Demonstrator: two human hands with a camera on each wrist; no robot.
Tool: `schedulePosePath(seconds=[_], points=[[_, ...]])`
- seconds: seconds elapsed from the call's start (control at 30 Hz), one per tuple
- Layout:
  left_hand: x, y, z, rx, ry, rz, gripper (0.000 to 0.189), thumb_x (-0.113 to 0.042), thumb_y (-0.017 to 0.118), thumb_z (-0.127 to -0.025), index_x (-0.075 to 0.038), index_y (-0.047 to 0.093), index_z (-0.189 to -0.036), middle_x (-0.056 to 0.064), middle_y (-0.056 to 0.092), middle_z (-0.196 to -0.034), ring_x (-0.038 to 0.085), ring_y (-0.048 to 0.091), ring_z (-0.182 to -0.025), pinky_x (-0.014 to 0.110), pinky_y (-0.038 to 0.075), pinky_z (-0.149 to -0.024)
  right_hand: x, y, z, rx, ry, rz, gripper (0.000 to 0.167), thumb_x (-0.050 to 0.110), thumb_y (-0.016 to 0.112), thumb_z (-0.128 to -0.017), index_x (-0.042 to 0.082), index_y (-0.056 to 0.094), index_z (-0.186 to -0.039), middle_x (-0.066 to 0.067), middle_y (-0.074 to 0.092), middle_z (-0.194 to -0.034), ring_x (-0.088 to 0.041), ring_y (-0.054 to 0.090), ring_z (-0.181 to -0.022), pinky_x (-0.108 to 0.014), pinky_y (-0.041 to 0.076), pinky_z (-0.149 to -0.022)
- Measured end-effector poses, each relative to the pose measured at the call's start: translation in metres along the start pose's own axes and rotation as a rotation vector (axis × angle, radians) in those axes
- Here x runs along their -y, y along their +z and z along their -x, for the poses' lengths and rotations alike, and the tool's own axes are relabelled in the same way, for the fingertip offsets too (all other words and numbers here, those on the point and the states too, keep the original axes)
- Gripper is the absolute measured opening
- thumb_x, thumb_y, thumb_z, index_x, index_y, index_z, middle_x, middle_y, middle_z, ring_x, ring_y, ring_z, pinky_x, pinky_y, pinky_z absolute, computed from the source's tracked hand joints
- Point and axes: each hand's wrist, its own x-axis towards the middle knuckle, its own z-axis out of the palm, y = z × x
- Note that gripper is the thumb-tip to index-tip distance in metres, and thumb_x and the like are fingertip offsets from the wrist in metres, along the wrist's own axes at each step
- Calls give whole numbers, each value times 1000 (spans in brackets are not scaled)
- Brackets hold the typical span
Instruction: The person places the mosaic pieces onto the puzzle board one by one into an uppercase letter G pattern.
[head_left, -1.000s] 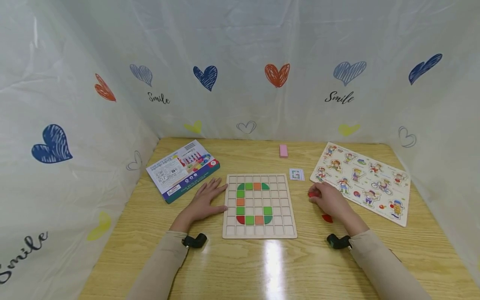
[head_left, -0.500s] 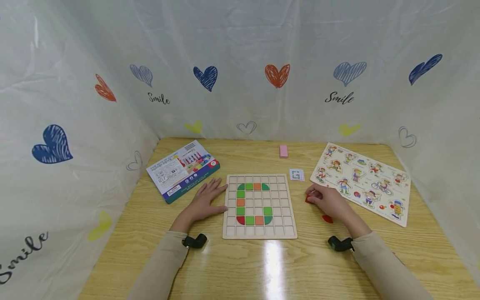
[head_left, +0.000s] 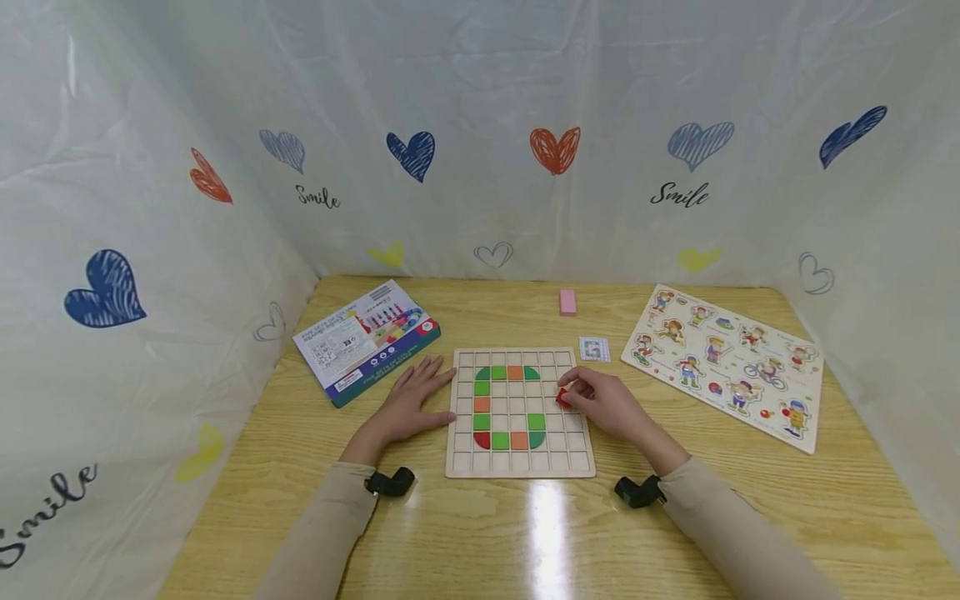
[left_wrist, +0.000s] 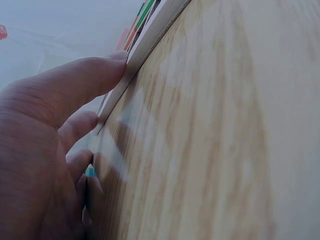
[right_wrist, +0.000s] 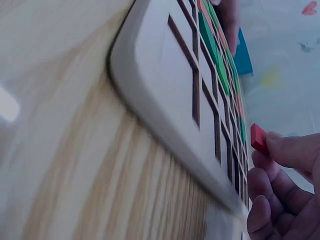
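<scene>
A wooden grid board (head_left: 520, 470) lies on the table, with green, orange and red tiles set in some squares in a C-like outline. My right hand (head_left: 611, 404) pinches a small red tile (head_left: 562, 397) between thumb and finger, just over the board's right side. In the right wrist view the red tile (right_wrist: 259, 139) is held above the grid. My left hand (head_left: 408, 398) rests flat on the table with spread fingers. Its thumb (left_wrist: 95, 75) touches the board's side edge in the left wrist view.
A printed box (head_left: 365, 342) lies left of the board. Behind it are a pink block (head_left: 567, 302) and a small pattern card (head_left: 595, 349). A picture puzzle board (head_left: 723, 362) lies at the right. A patterned white curtain (head_left: 480, 167) surrounds the table.
My right hand has moved left with the red tile, from beside the puzzle board to over the grid board. A second red piece is out of sight where my forearm now passes. Left hand unchanged.
</scene>
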Motion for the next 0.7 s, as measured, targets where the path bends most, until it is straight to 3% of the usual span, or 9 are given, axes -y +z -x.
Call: schedulePosePath(seconds=[0.33,0.5,0.7], points=[[-1,0,0,-5,-1,-2,84,-51,69,-92,-21,32,-161,7,12,-171,27,0,-157,48,-3,-125,22,27,-19,61,-78,45,9,14,66,-100,12,69,-109,9,63,-81,-8,56,-71,-26,49,-67],[-2,-1,0,-5,-1,-1,84,-51,69,-92,-21,33,-161,8,12,-171,27,0,-157,48,-3,-125,25,32,-21,81,-83,71,7,16,71,-98,15,72,-104,10,63,-85,-8,55,-75,-27,49,-69],[-3,-1,0,-2,-7,2,83,-51,69,-92,-21,33,-161,8,12,-171,27,0,-157,48,-3,-125,26,32,-18,94,-72,99,15,15,72,-96,12,75,-110,7,63,-93,-8,56,-81,-28,51,-73]])
